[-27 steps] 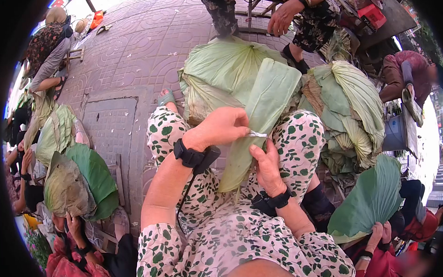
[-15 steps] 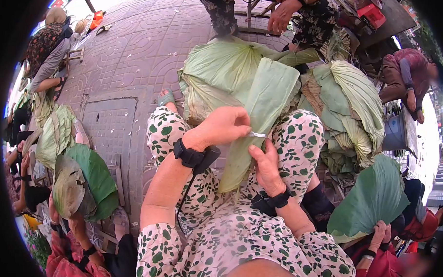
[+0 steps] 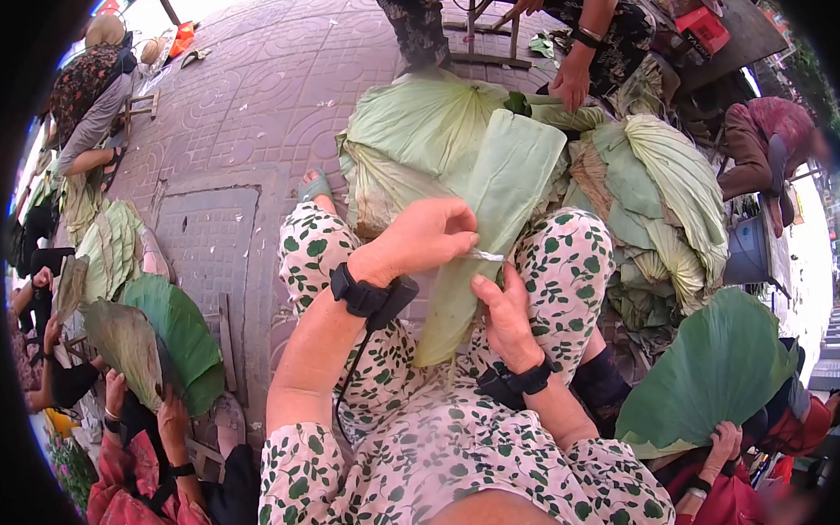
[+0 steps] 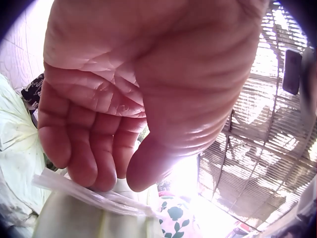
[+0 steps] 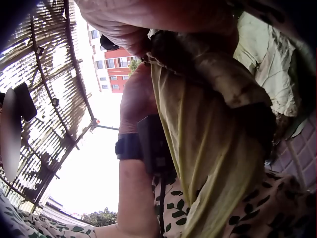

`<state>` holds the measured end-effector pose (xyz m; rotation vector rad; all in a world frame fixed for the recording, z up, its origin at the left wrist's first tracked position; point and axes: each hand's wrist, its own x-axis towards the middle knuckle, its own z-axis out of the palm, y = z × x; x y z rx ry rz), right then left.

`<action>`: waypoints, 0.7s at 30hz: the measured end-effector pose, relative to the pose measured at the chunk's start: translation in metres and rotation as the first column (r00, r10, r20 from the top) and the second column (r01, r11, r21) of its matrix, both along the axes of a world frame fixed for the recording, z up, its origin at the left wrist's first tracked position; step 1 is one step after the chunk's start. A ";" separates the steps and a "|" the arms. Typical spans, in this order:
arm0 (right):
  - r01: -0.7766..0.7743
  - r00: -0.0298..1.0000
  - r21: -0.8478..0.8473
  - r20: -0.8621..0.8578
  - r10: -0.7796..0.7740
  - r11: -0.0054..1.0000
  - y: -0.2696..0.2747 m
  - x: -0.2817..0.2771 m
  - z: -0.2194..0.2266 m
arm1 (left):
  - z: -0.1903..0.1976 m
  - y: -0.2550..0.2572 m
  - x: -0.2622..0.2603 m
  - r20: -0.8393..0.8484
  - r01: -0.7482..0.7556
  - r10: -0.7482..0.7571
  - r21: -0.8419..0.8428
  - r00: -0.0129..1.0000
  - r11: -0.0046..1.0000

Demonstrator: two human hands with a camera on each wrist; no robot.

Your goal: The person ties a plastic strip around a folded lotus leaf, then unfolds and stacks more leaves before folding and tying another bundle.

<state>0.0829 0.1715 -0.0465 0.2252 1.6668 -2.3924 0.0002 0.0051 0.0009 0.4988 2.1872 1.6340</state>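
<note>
"What's being held?"
"The left hand (image 3: 419,242) pinches a white strip (image 3: 489,255) across the folded leaf (image 3: 517,171); the right hand (image 3: 512,322) grips that leaf's right edge"
"And where's it lying?"
"Between the knees (image 3: 568,257), far end overlapping the leaf stack's (image 3: 420,124) right edge, seen from the head"

No text, label, brand, number or sign is legible.

The folded leaf (image 3: 517,167) looked matt and ribbed (almost papery), the white strip (image 4: 94,196) glossy plastic, the trousers (image 3: 568,267) matt cloth.
</note>
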 end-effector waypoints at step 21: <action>-0.015 1.000 0.117 0.003 0.014 0.993 0.005 -0.004 -0.003 | -0.009 -0.004 -0.002 -0.192 0.079 -0.092 -0.075 0.977 0.994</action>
